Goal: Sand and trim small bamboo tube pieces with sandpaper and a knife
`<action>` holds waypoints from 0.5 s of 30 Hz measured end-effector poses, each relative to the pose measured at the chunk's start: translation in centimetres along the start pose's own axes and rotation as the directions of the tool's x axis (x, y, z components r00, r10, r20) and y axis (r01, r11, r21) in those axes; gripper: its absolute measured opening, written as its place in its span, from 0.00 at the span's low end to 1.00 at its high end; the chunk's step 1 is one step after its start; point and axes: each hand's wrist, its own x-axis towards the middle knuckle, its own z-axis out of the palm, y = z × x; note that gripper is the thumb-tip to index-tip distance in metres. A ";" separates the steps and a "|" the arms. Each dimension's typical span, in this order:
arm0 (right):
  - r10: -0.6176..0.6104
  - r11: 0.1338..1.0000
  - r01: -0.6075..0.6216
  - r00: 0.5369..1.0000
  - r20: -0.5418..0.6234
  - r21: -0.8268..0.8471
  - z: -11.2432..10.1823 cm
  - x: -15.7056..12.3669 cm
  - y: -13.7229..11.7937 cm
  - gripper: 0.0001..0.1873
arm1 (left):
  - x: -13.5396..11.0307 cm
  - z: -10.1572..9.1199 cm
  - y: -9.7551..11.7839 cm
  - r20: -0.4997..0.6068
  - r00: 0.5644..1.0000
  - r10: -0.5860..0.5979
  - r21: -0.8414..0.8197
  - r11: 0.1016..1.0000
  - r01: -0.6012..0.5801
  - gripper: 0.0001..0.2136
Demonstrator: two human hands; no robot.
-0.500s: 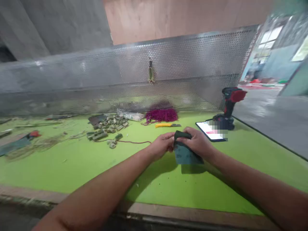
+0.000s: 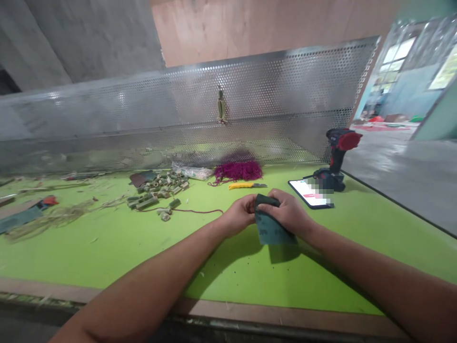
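Note:
Both my hands meet over the middle of the green table (image 2: 107, 243). My right hand (image 2: 291, 213) is closed around a dark green abrasive sheet (image 2: 269, 231), folded over something I cannot see. My left hand (image 2: 240, 215) is closed too, its fingertips pinching at the sheet's left edge. What sits between those fingers is hidden. A yellow utility knife (image 2: 246, 185) lies just beyond my hands.
A phone (image 2: 310, 193) with a lit screen lies to the right, a red and black cordless drill (image 2: 334, 159) behind it. A magenta cord bundle (image 2: 237, 170), a pile of short bamboo pieces (image 2: 159, 188) and loose fibres (image 2: 53, 216) lie along the perforated metal back panel (image 2: 178, 114).
Almost nothing has shifted. My hands and the sheet sit slightly higher and to the left in view, mostly from a small head movement.

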 end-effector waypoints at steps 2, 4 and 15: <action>0.003 1.000 -0.003 1.000 -0.017 -0.013 -0.1 0.2 0.1 0.15 | -0.1 0.3 0.1 0.015 1.000 -0.005 0.010 1.000 0.004 0.22; 0.030 0.999 -0.034 0.995 -0.099 -0.038 -0.6 0.6 0.6 0.16 | -0.2 0.4 0.2 0.023 0.999 -0.036 0.023 0.999 0.036 0.26; 0.017 1.000 -0.015 0.994 -0.103 0.019 -0.9 0.7 1.0 0.17 | -0.3 0.2 0.0 0.053 0.998 -0.026 0.034 0.999 0.024 0.27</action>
